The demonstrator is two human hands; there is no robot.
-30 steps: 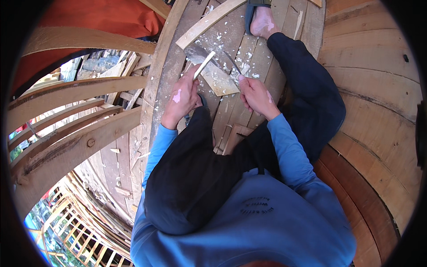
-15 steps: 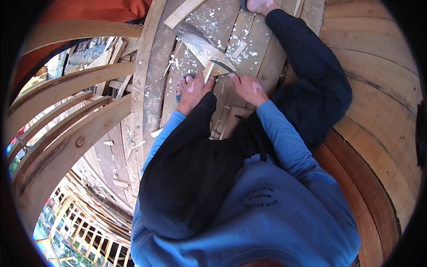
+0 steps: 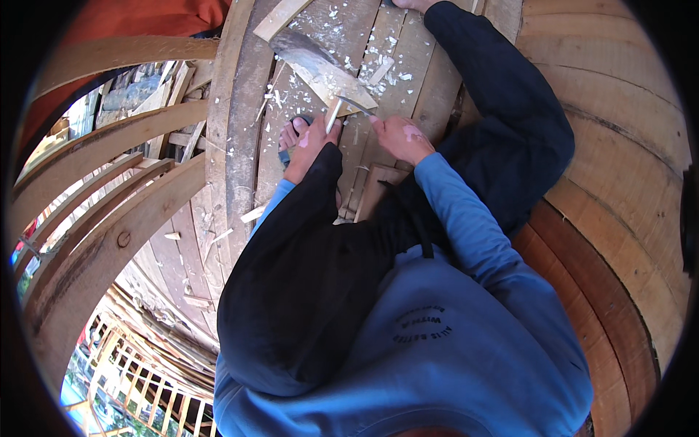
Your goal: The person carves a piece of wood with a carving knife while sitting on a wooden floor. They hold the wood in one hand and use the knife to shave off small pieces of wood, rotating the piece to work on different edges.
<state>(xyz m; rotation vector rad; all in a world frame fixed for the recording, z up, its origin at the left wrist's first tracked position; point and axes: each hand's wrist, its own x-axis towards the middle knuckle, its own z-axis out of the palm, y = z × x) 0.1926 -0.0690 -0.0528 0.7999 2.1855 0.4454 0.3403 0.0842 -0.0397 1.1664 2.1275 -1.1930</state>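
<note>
My left hand (image 3: 313, 142) grips the pale wooden handle of a small cutting tool (image 3: 333, 115). Its thin dark blade (image 3: 358, 107) rests against the near end of a pale, wedge-shaped piece of wood (image 3: 320, 71), which lies on the planks in front of me. My right hand (image 3: 399, 137) presses on the planks just beside that near end, fingers curled, close to the blade. White wood chips (image 3: 378, 73) are scattered around the piece. My foot in a blue sandal (image 3: 291, 135) sits right under my left hand.
I sit inside a wooden boat hull with curved planks (image 3: 619, 146) on the right and bent ribs (image 3: 109, 240) on the left. My right leg in dark trousers (image 3: 502, 95) stretches forward. An orange cloth (image 3: 131, 18) lies at the top left. Scaffolding (image 3: 138, 379) shows below.
The tool has come down from a raised position onto the near end of the piece. Both hands and the piece sit slightly higher in view as my head tilted.
</note>
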